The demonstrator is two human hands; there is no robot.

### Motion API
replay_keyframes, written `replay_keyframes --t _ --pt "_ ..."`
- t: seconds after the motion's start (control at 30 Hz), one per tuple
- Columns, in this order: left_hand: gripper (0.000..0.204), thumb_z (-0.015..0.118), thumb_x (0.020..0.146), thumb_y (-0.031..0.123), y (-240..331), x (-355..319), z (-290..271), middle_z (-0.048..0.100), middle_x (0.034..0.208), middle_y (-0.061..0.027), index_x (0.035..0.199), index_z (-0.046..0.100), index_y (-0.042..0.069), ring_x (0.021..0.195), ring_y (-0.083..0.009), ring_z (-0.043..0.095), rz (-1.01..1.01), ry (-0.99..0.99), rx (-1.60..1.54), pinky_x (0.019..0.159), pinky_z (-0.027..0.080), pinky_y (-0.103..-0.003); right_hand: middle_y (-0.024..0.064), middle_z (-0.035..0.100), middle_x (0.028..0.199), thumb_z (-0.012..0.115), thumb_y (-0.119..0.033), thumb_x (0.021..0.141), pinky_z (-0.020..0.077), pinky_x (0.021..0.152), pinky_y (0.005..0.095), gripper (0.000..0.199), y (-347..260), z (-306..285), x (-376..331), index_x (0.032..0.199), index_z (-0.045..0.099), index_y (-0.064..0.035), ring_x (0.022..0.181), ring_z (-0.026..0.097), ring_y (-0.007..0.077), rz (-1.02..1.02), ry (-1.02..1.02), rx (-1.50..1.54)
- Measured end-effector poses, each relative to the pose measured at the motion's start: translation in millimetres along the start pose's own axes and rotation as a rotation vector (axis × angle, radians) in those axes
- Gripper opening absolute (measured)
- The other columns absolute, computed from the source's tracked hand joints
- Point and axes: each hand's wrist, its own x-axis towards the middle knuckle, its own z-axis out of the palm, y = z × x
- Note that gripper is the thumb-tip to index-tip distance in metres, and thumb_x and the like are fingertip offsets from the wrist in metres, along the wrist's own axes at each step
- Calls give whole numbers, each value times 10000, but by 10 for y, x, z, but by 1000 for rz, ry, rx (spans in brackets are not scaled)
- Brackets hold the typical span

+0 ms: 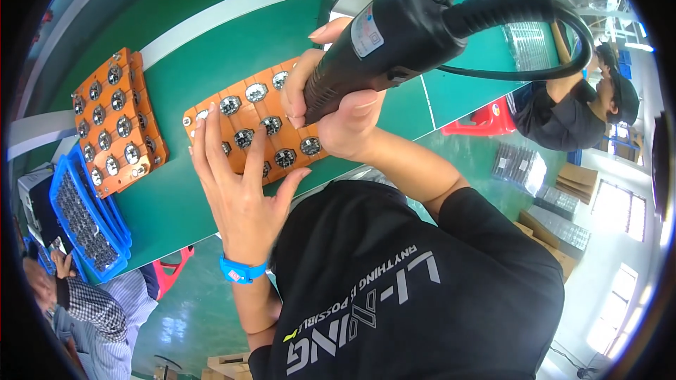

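My right hand (pixel 352 116) is wrapped round a black electric screwdriver (pixel 384 35), its thick cable leaving from the top end. The tool slants down over an orange fixture plate (pixel 271 146) set with several round metal-and-black parts (pixel 284 158); its tip is hidden behind my hand. My left hand (pixel 243 200), with a blue wristband (pixel 243 269) on the wrist, rests on the plate's left part. Its fingers are spread among the round parts, and nothing shows in its grasp.
More orange plates (pixel 116 119) with round parts lie stacked at the left of the green table (pixel 186 193). Stacked blue trays (pixel 88 222) of small parts stand nearer. One person (pixel 581 102) sits at the far right, another (pixel 98 317) at lower left. Red stools (pixel 482 118) stand by the table.
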Motion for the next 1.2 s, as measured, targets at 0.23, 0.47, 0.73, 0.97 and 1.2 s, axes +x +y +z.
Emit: replay_keyframes --t 0.23,0.47,0.73,0.97,1.2 --pt "619 835 660 378 -27 -2 13 322 1476 -258 1156 647 59 1343 -467 314 4 6 -2 1059 316 -598 81 519 560 509 -724 839 399 423 249 804 78 -11 -2 1197 345 -23 424 483 136 -24 -17 -43" --pt "437 792 739 286 -59 -3 65 362 1464 -234 1094 677 58 1338 -461 331 -18 55 -52 1056 309 -612 90 545 599 598 -604 872 367 417 225 730 155 3 -7 1211 379 5 455 487 113 -28 -87 -23" --pt "163 734 780 129 -49 131 120 432 1435 -178 939 732 91 1328 -436 368 -11 108 -38 1057 273 -649 65 543 695 663 -490 882 385 467 224 713 207 -59 18 1265 396 49 544 514 108 5 -152 52" --pt "93 740 752 54 56 249 196 473 1419 -131 845 742 49 1319 -418 377 -38 82 18 1094 314 -518 98 567 659 556 -658 862 423 453 241 890 -211 -266 140 1420 220 -53 483 514 127 15 -108 -21" --pt "67 746 774 74 11 311 205 486 1412 -114 838 748 52 1324 -403 376 -29 29 -10 1083 344 -494 100 501 555 229 -913 729 411 424 323 984 -747 -689 454 1334 282 -139 390 435 191 -235 276 -377"
